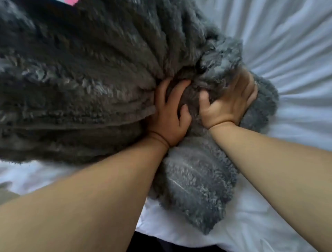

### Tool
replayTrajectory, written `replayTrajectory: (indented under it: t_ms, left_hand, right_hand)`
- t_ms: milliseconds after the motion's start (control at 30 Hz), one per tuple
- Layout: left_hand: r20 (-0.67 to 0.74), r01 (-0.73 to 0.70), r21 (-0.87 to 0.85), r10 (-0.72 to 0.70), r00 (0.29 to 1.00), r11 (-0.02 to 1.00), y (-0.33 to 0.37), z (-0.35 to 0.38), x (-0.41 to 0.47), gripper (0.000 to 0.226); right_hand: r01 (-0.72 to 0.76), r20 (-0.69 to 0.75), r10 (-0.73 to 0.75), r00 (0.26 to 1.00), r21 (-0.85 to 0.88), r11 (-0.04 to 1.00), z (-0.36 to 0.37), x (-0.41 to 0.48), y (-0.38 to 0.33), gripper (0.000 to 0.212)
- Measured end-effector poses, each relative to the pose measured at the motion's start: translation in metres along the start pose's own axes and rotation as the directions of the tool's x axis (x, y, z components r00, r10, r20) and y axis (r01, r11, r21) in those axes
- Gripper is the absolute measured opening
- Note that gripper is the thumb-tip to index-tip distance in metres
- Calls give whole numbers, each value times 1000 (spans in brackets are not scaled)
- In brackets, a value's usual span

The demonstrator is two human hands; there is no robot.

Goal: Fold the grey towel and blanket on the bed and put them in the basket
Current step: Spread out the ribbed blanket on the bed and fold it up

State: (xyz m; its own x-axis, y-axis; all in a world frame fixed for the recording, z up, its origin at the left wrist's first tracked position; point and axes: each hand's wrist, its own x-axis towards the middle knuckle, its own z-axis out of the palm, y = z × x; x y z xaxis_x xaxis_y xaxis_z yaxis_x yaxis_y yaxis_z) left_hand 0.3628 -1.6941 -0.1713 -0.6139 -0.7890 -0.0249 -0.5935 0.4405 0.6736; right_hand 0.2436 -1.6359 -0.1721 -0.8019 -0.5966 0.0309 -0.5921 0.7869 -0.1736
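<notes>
The thick, shaggy dark-grey fleece blanket (80,81) lies heaped on the crumpled white bed sheet (296,54), filling the left and middle of the view, with one fluffy lobe trailing down towards the person between the two forearms. It looks soft, limp and bulky rather than heavy: it should slump and bunch wherever it is unsupported, and the deep pile gives fingers plenty of purchase, so slipping seems unlikely. For a tidy fold it would be better taken by an edge or two corners than by the middle of a wad, though no clean edge shows among the gathered pleats. The left hand (168,115) has its fingers spread and curled, dug into the bunched fabric where the pleats converge. The right hand (228,102) sits just beside it, fingers wrapped over a fistful of the pile and thumb hooked in from the inner side, so both hands clutch the same gathered knot. Both bare forearms reach forward, nearly straight and converging, wrists bent slightly back. The grey towel cannot be told apart from the blanket here, and the basket is out of view; a pink scrap (71,1) peeks in at the top edge
</notes>
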Motion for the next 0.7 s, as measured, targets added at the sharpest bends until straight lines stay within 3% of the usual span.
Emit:
replayTrajectory:
  t_ms: [167,300,367,400,433,467,533,567,600,700]
  left_hand:
    - [173,116,-11,-112,979,993,24,-39,-2,53]
    - [304,114,188,-168,938,976,54,-74,-7,55]
    - [337,70,346,-194,921,936,79,-93,-12,61]
    - [332,34,420,-188,924,907,93,-102,-17,67]
    - [315,-10,477,-160,935,879,107,-109,-23,74]
    - [305,-70,521,-108,946,851,120,-116,-30,82]
    - [352,-235,584,18,936,777,141,-124,-45,92]
    - [398,-306,599,57,916,740,148,-125,-51,93]
    - [443,-358,607,71,894,709,154,-125,-55,90]
    - [552,-378,609,-30,833,697,161,-126,-56,69]
  right_hand:
    - [-75,114,72,991,20,997,-54,-2,-10,88]
    - [-44,190,8,982,186,982,-104,-27,4,79]
    - [-219,155,186,970,229,949,-124,-56,19,70]
    - [-398,174,362,916,260,880,-130,-73,26,66]
    - [-599,262,539,801,317,735,-133,-89,33,66]
    - [-769,419,645,639,380,514,-135,-102,38,69]
    - [-913,749,551,369,402,65,-137,-118,43,78]
    - [-925,839,448,309,374,-62,-139,-123,46,80]
    - [-920,884,365,294,365,-143,-139,-125,49,78]
    - [-885,922,193,335,378,-271,-143,-121,49,63]
